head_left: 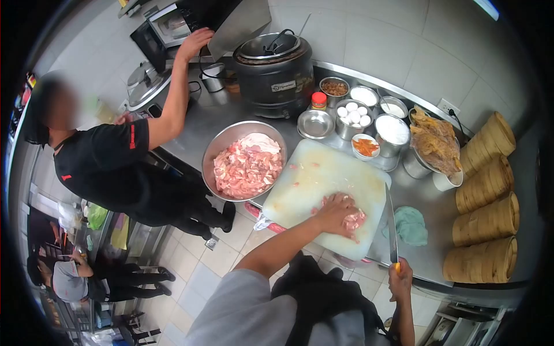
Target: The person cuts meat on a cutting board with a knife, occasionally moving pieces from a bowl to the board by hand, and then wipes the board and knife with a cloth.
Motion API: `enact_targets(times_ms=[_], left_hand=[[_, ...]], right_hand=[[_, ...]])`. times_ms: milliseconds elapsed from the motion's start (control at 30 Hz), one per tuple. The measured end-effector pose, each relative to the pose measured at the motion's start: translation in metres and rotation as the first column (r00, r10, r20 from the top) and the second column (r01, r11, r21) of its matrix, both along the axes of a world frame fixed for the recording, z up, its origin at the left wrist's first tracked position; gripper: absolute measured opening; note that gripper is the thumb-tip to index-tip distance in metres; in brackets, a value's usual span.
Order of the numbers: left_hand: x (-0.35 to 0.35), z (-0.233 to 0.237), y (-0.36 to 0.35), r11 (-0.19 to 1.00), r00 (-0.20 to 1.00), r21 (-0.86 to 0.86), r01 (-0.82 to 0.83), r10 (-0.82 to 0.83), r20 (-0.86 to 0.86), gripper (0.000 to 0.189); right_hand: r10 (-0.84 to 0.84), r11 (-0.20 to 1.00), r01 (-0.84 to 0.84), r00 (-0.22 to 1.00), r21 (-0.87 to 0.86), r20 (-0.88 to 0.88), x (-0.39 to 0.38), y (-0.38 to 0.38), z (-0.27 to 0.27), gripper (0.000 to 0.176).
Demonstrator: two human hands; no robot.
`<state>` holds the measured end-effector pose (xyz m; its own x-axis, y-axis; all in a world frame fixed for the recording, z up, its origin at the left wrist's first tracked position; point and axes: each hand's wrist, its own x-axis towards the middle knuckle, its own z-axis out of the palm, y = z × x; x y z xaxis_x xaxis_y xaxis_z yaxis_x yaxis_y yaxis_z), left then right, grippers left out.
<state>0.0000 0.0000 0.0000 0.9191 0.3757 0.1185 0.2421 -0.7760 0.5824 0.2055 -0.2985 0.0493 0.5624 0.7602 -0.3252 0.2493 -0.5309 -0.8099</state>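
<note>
My left hand (337,214) lies over a small heap of cut raw meat (354,220) on the white cutting board (294,199), its fingers curved round the pieces. Part of the heap is hidden beneath the palm. Off the board's right edge, my right hand (400,279) grips the yellow handle of a long kitchen knife (393,230). The blade points away from me along that edge. Beside the board on the left stands a big steel bowl (206,155) full of cut raw meat (245,170). A few meat scraps stick to the board.
Behind the board are a black soup kettle (274,81), a bowl of eggs (353,114), steel tubs of white powder (392,129) and a red-lidded jar (319,101). At right are a green cloth (408,226) and bamboo steamers (482,213). A co-worker (104,150) stands at left.
</note>
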Motion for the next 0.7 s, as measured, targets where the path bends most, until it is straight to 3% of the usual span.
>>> enact_targets(times_ms=[67,100,167,233,333,400,433,500,533,600,700], left_hand=[[0.008,-0.007,-0.027,0.976,0.99,0.192,-0.102,0.081,0.113,0.056],[-0.043,-0.007,0.009,0.966,0.997,0.249,-0.074,0.066,0.04,0.056],[-0.031,-0.018,0.001,0.947,0.98,0.252,-0.199,0.199,0.026,0.054],[-0.018,-0.034,-0.007,0.927,0.965,0.269,-0.261,0.246,0.089,0.048],[-0.011,-0.03,0.0,0.918,0.921,0.148,-0.368,0.338,0.194,0.043],[-0.008,-0.027,0.006,0.861,0.808,-0.188,-0.473,0.509,0.296,0.035],[-0.005,-0.032,0.008,0.86,0.808,-0.186,-0.475,0.511,0.295,0.035],[0.002,-0.039,0.017,0.718,0.621,-0.564,-0.409,0.671,0.404,0.033],[0.0,-0.019,0.013,0.605,0.602,-0.726,-0.326,0.725,0.335,0.029],[0.003,0.02,0.01,0.556,0.568,-0.781,-0.286,0.755,0.329,0.029],[0.01,0.042,0.022,0.495,0.489,-0.86,-0.123,0.784,0.381,0.026]], right_hand=[[-0.072,0.997,0.072,0.997,-0.024,0.004,0.01,-0.017,0.003,0.024],[-0.081,0.996,0.083,0.994,0.021,-0.077,-0.035,0.016,-0.038,0.024],[0.039,0.996,-0.047,0.994,0.074,0.107,-0.022,0.009,-0.042,0.023],[0.047,0.996,-0.055,0.992,0.063,0.116,-0.023,0.011,-0.015,0.023],[0.062,0.998,-0.065,0.995,0.028,0.075,-0.028,0.021,0.01,0.029],[0.073,0.994,-0.085,0.986,0.071,0.151,-0.029,0.02,0.008,0.029],[0.075,0.994,-0.086,0.986,0.071,0.149,-0.027,0.017,0.006,0.029],[0.032,0.998,-0.035,0.997,0.048,0.069,-0.023,0.012,-0.003,0.029],[0.033,0.998,-0.036,0.997,0.047,0.067,-0.023,0.011,-0.006,0.029],[0.019,0.996,-0.026,0.996,0.08,0.087,-0.024,0.008,-0.008,0.029],[0.035,0.999,-0.037,0.997,0.023,0.063,-0.021,0.006,-0.015,0.029]])
